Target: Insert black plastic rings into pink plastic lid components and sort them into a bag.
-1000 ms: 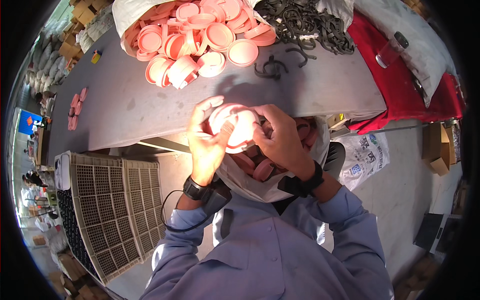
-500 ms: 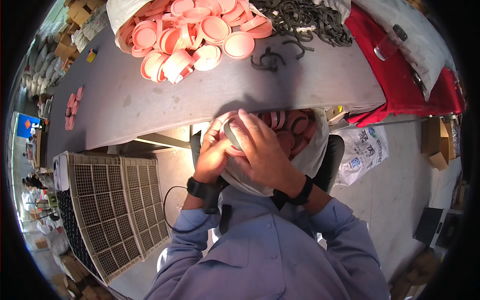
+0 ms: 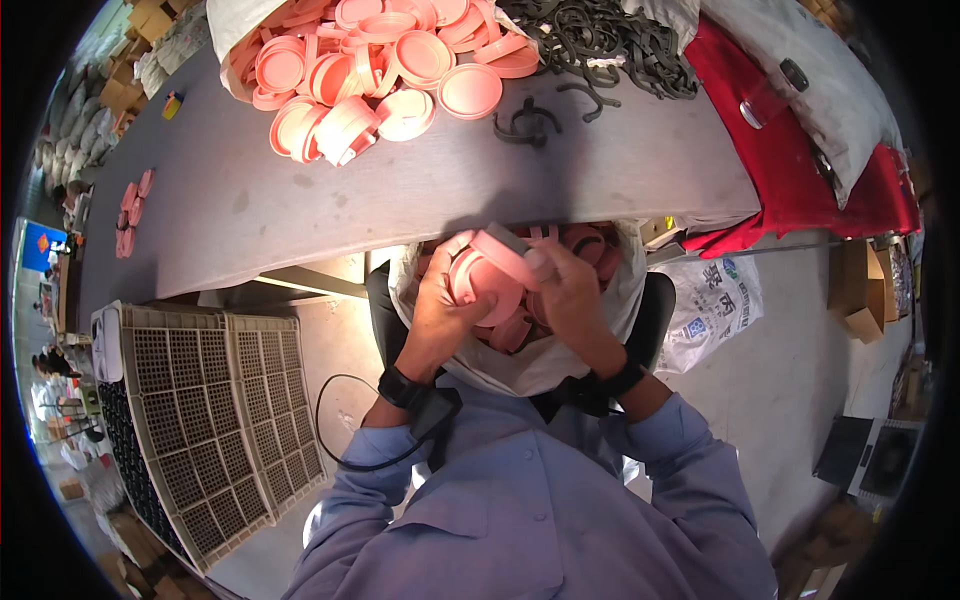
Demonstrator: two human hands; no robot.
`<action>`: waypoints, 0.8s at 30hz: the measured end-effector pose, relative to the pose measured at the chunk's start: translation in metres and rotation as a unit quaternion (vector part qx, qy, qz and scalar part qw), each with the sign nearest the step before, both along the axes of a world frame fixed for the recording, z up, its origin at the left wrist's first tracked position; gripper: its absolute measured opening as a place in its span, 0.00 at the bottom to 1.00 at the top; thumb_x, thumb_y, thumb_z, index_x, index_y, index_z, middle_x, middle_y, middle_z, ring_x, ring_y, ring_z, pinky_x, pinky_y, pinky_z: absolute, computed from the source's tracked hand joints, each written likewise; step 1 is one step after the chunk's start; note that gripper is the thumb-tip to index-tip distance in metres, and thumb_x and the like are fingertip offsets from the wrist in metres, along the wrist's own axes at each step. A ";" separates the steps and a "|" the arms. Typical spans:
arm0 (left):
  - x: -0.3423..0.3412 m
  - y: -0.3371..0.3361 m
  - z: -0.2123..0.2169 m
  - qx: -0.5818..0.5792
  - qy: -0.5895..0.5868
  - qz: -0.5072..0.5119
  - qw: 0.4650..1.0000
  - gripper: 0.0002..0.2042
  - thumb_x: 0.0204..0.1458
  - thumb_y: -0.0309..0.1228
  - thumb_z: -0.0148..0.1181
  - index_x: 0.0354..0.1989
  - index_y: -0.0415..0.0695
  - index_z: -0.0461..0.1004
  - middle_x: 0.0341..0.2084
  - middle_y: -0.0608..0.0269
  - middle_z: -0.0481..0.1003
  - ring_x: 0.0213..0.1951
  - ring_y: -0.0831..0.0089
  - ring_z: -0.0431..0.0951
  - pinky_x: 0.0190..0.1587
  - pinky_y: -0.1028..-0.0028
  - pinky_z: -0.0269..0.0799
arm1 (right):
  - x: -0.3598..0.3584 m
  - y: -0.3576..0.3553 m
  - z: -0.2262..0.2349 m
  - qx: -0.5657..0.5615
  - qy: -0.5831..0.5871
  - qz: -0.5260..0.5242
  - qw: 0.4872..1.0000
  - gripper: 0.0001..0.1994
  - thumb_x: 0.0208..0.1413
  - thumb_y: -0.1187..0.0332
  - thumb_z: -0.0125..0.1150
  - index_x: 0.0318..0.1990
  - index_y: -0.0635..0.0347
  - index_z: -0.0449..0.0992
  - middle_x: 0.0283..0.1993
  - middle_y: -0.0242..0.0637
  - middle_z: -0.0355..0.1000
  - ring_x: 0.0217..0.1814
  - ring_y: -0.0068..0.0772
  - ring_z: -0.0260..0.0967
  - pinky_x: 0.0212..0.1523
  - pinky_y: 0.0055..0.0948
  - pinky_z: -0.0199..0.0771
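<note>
Just past the table's near edge, I hold a round pink plastic lid [image 3: 487, 292] with its flat face toward me. My left hand [image 3: 437, 310] grips its left side, the thumb lying across the face. At its upper right, my right hand [image 3: 572, 300] pinches a raised pink band joined to the lid. A dark grey strip [image 3: 508, 238] sits on that band. Below my hands, a white bag [image 3: 622, 310] on my lap holds several more pink lids [image 3: 512, 332], some with dark strips. My fingertips partly hide how band and lid join.
On the grey table [image 3: 330, 205] lies a heap of pink lids [image 3: 405, 112], with black curved strips [image 3: 640, 60] beside it. A few pink pieces [image 3: 130, 212] lie far left. Beige crates [image 3: 210, 410] stand at left; a red cloth [image 3: 730, 110] covers the right.
My right hand has moved from over the lid to its right side, exposing the pink face. The lid is turned, its dark strip now at the top. The view has shifted slightly.
</note>
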State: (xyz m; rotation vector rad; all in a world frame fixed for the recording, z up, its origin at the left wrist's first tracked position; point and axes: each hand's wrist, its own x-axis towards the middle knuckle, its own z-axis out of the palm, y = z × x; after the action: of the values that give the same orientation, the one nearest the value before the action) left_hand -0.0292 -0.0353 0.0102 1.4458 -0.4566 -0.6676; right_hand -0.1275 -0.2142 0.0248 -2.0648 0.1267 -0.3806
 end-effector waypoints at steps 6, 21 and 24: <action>0.009 0.023 -0.011 -0.076 0.123 0.051 0.988 0.34 0.51 0.16 0.69 0.68 0.35 0.63 0.57 0.56 0.75 0.56 0.69 0.78 0.61 0.66 0.76 | -0.015 -0.040 0.010 -0.146 0.013 0.015 0.989 0.15 0.61 0.71 0.65 0.54 0.64 0.79 0.58 0.56 0.76 0.61 0.61 0.75 0.63 0.46 0.75; 0.028 0.033 -0.031 -0.137 0.184 0.107 0.968 0.20 0.52 0.11 0.61 0.51 0.46 0.70 0.41 0.60 0.79 0.37 0.74 0.80 0.41 0.75 0.78 | 0.175 -0.155 -0.012 -0.283 -0.137 -0.139 0.939 0.19 0.56 0.76 0.65 0.57 0.64 0.75 0.52 0.55 0.77 0.56 0.61 0.75 0.54 0.52 0.76; 0.024 0.031 -0.015 -0.138 0.202 0.090 0.965 0.22 0.51 0.11 0.63 0.52 0.46 0.70 0.41 0.60 0.79 0.36 0.73 0.81 0.39 0.76 0.78 | 0.192 -0.164 -0.025 -0.321 -0.066 -0.094 0.940 0.18 0.56 0.75 0.65 0.55 0.64 0.75 0.52 0.55 0.77 0.55 0.62 0.75 0.55 0.52 0.76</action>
State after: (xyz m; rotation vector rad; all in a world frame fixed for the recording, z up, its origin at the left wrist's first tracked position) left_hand -0.0050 -0.0040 -0.0051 1.0379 -0.0908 -0.7004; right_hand 0.0646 -0.3786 -0.0004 -2.6687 0.1292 -0.7540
